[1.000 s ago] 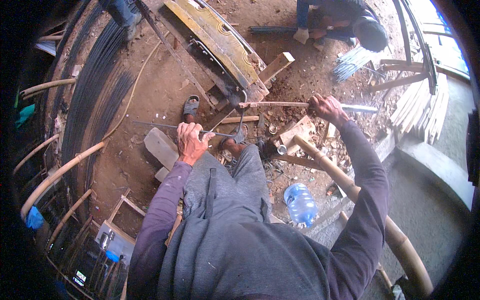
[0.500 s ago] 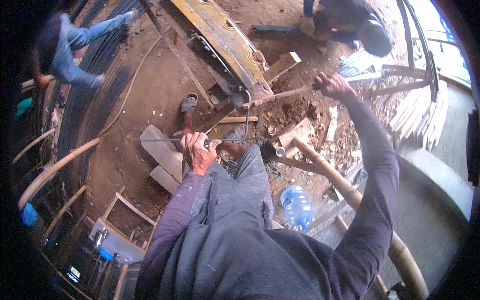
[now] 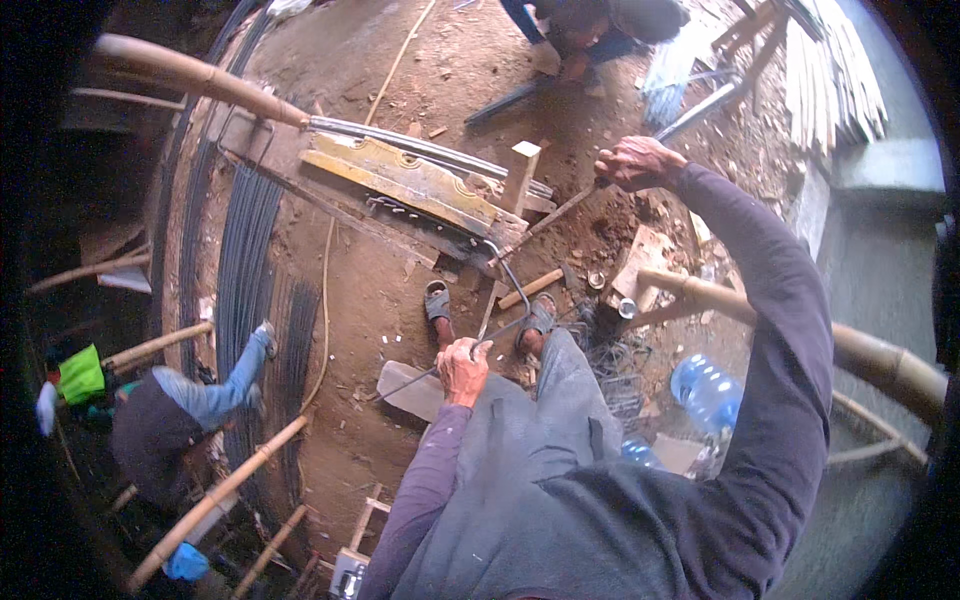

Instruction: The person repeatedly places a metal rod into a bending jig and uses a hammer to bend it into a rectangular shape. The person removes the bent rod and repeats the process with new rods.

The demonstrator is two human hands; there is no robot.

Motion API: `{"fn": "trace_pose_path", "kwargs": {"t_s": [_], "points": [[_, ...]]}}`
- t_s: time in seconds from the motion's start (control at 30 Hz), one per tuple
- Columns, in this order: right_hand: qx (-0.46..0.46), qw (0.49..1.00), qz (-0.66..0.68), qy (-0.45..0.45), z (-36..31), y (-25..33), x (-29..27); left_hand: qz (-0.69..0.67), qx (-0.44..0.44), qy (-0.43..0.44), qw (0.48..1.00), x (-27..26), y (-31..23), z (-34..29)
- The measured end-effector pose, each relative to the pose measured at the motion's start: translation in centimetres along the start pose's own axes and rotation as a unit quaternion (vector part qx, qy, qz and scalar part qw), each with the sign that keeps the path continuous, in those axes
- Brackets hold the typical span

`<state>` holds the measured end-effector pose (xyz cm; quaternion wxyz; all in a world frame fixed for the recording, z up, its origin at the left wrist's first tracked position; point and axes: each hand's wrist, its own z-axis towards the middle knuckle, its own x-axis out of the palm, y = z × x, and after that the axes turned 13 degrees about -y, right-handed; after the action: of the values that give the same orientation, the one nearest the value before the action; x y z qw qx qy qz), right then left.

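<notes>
My left hand (image 3: 464,372) is closed round a thin bent steel rod (image 3: 510,328) in front of my thighs. One end of the rod slants down to the left; the other turns up to the pins on a wooden bench (image 3: 290,172). Out to the right, my right hand (image 3: 640,163) grips a long metal lever (image 3: 553,222), whose near end meets the bench beside the rod's bend. Part of the lever passes beyond my fist toward the upper right. A yellow metal plate (image 3: 400,180) lies along the bench.
A hammer (image 3: 530,288) lies by my sandalled feet. Blue water bottles (image 3: 705,392) stand right of my leg. Bamboo poles (image 3: 885,365) cross at right and left. Long dark rods (image 3: 245,250) cover the left ground. One person (image 3: 170,430) bends at left; another (image 3: 600,30) crouches at the far side.
My view has turned, so the bench and both hands sit differently in the picture. Both hands keep their grips. The person at left now appears lower and bent over.
</notes>
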<state>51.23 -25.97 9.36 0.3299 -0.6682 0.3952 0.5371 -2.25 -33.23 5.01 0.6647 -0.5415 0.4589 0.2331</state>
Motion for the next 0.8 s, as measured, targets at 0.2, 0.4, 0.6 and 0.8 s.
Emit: {"fn": "trace_pose_path", "kwargs": {"t_s": [0.2,0.4,0.6,0.8], "points": [[0.182,0.958,-0.025,-0.221,-9.7,10.9,-4.5,0.072,0.194,0.000,0.978,-7.9,-4.8,2.4],[0.456,0.775,0.208,-0.386,-10.4,27.2,-4.8,0.226,0.416,0.032,0.880,-13.7,-11.0,8.3],[0.709,0.483,0.265,-0.440,-7.1,44.3,-6.3,0.123,0.757,-0.083,0.637,-12.2,-16.1,21.3],[0.807,0.330,0.279,-0.401,-4.7,56.8,-4.6,0.159,0.770,0.060,0.615,-11.7,-21.3,25.8]]}}
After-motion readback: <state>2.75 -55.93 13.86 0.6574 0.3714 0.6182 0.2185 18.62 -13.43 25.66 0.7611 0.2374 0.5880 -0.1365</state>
